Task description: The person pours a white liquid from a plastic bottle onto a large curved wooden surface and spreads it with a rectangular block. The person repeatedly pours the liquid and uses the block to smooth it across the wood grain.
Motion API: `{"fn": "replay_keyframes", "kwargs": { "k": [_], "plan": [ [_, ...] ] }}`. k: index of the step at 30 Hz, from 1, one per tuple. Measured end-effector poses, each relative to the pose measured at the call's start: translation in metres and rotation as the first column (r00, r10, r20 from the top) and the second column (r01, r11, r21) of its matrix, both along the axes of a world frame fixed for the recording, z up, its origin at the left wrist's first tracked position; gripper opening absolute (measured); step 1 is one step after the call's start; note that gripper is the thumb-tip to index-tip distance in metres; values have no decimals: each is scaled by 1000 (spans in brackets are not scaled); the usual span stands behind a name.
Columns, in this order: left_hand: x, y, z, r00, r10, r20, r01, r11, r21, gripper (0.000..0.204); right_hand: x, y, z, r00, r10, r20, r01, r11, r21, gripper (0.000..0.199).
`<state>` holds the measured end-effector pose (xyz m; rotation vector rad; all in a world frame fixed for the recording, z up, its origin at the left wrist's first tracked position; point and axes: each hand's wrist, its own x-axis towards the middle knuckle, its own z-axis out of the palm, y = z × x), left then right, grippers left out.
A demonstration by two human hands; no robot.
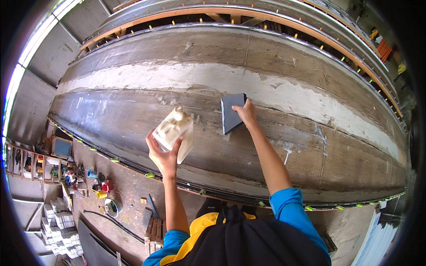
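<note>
Left hand [164,158] half-curls round a jug [174,127] toward the near edge of the panel [215,155], right hand [248,114] pinches a pad [231,115]; I'd keep it flat.

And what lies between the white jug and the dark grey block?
No object: in the head view, only brown, pale-marked curved surface shows between jug and block.

The left hand [165,156] grips a cream plastic jug [176,133] with a moulded handle, its neck end pointing away from the person. To its right, apart from it, the right hand [246,112] holds a flat, dark grey block [230,116] with a pale left edge, broad face up.
</note>
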<state>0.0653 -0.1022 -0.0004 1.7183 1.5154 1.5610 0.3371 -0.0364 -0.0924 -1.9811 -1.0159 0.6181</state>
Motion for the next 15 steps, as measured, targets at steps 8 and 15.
{"fn": "replay_keyframes", "kwargs": {
  "k": [8, 15],
  "plan": [
    [19, 37, 6, 984, -170, 49, 172, 984, -39, 66, 61, -28, -10, 965, -155, 213, 177, 980, -90, 55],
    [62, 32, 1, 951, -284, 121, 292, 955, -53, 63, 167, -91, 16, 973, -175, 149, 203, 960, -192, 55]
  ]
}}
